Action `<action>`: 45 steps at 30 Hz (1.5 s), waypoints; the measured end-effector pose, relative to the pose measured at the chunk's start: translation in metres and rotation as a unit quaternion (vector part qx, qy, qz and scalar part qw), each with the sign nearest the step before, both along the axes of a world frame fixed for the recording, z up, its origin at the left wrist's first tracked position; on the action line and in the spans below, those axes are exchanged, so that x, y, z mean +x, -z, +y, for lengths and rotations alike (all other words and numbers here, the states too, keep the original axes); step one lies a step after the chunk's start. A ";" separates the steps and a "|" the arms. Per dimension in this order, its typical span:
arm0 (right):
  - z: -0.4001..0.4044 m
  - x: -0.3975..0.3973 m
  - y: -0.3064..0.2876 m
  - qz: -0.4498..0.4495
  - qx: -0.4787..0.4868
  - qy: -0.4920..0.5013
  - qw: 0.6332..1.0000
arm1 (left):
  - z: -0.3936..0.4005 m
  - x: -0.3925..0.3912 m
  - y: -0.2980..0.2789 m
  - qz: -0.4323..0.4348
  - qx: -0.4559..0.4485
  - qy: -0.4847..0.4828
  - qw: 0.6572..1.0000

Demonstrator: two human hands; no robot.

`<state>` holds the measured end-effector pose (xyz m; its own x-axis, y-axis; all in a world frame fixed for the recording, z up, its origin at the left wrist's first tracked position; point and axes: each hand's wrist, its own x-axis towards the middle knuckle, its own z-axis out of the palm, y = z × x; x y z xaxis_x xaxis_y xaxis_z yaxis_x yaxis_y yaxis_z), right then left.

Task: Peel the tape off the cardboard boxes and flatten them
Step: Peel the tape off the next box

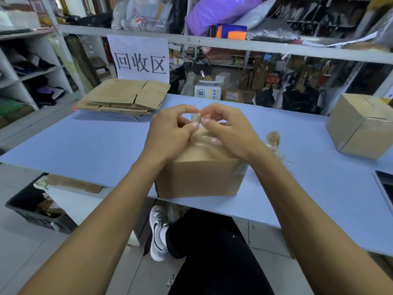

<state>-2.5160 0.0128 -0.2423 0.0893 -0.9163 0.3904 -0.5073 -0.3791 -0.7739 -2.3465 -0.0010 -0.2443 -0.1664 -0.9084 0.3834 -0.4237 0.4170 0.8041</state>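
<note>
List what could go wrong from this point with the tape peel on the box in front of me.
1. Both hands, left hand and right hand, pinch the clear tape strip; it may tear short or stick to the fingers.
2. The brown cardboard box sits at the near edge of the light blue table; pulling toward you may tip it off.

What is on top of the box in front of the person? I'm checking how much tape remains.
On the box, clear tape lifts from its top, pinched by both hands. They cover most of the top, so remaining tape cannot be judged.
</note>
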 end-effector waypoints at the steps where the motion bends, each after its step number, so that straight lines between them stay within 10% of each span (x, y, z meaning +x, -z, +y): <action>1: 0.000 0.002 0.001 0.008 0.008 -0.012 1.000 | 0.000 0.000 -0.001 0.002 -0.003 -0.006 1.000; 6: -0.001 0.012 0.003 0.113 -0.004 -0.009 0.994 | -0.002 -0.001 -0.001 0.031 0.018 -0.015 0.999; 17: 0.003 -0.003 0.005 -0.102 0.002 -0.022 0.995 | -0.005 -0.002 0.001 -0.008 -0.002 -0.012 1.000; 28: 0.009 -0.008 -0.001 -0.100 0.015 -0.028 0.994 | -0.006 -0.004 0.006 -0.075 -0.015 0.009 0.997; 45: 0.011 -0.009 0.007 0.055 0.044 -0.010 0.997 | -0.009 -0.005 0.004 -0.061 -0.031 0.003 0.998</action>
<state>-2.5247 0.0241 -0.2498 0.1460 -0.9443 0.2950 -0.5847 -0.3228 -0.7442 -2.3514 -0.0101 -0.2485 -0.2200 -0.8828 0.4151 -0.5149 0.4665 0.7192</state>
